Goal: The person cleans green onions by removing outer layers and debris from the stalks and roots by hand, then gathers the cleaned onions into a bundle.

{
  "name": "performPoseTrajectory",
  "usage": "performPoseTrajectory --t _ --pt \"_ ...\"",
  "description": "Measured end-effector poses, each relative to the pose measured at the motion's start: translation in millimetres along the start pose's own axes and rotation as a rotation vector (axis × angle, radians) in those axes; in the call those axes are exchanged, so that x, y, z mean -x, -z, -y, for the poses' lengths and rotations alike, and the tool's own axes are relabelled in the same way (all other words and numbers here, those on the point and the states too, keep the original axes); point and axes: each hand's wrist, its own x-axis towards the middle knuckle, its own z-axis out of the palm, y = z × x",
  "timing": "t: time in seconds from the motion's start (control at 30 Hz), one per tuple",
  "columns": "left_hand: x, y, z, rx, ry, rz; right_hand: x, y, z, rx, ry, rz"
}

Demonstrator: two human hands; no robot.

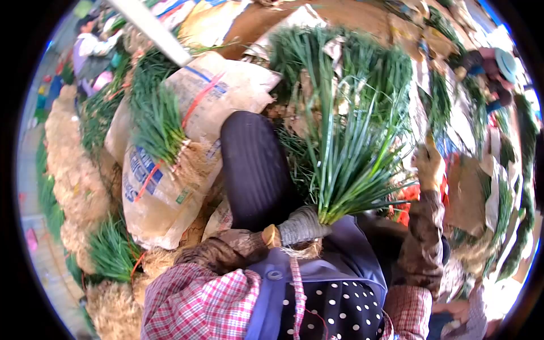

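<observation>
- We are gripping a bunch of green chives [345,164] with our left hand [300,226], which is wearing a grey knit glove; the fingers are clamped tight around the base of the bunch, just above the pale roots.
- The bunch is standing nearly upright from that fist, its leaves fanning up and to the right, in front of our dark-trousered knee [255,164] and just above our blue apron [334,266].
- We are raising our right hand [429,164] off to the right, well apart from the bunch; its fingers are closed, with something small and yellowish sticking up from the fist, but we cannot tell what it is.
- Both our forearms are covered in brown mottled sleeves over a red plaid shirt [198,300].
- A white woven sack [170,187] with blue print is lying to the left of the knee, and a smaller tied bunch of chives [161,127] is resting on top of it, roots pointing down to the right.
- More loose greens [351,62] are heaped behind the bunch we are holding, with cardboard beyond them.
- Rows of bundles with straw-coloured roots [73,181] are running along the left edge.
- Another person [90,48] is sitting at the upper left, and another, in a blue hat [504,62], at the upper right.
</observation>
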Motion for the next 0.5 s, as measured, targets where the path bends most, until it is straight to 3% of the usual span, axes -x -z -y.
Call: performPoseTrajectory --t 0.03,0.07,0.1,0.13,0.2,0.23,0.3,0.37,0.43,0.5 --pt "-2.0 3.0 2.3 0.051 -0.014 -0.024 0.0 -12.1 -29.4 -0.155 0.034 0.027" --pt "5.7 17.9 -13.4 0.250 0.089 0.020 15.6 -6.4 -3.3 -0.317 0.020 -0.025" --pt "5.8 16.2 -8.2 0.698 -0.136 -0.003 25.2 -16.8 -1.5 -0.486 0.096 -0.126" --pt "-11.5 6.3 12.3 0.737 -0.318 -0.069 36.6 -23.6 4.1 -0.600 0.050 -0.147" --pt "-0.4 42.2 -20.7 0.892 -0.399 -0.067 73.6 -13.0 69.6 -0.642 -0.006 -0.230" --pt "6.2 52.4 -25.6 1.120 -0.281 0.046 86.3 -22.5 71.2 -0.652 0.130 -0.297" --pt "17.5 74.5 -50.7 1.333 -0.291 -0.011 110.7 -32.3 108.6 -0.434 0.285 -0.403" --pt "9.3 86.1 -54.7 1.397 -0.428 -0.088 131.6 -45.6 141.9 -0.775 0.169 -0.127" --pt "11.9 103.1 -58.2 1.364 -0.471 -0.131 146.7 -60.1 162.6 -1.482 -0.120 0.477" --pt "10.0 119.7 -58.4 1.388 -0.525 -0.174 160.3 -80.7 165.6 -1.548 -0.377 0.738"
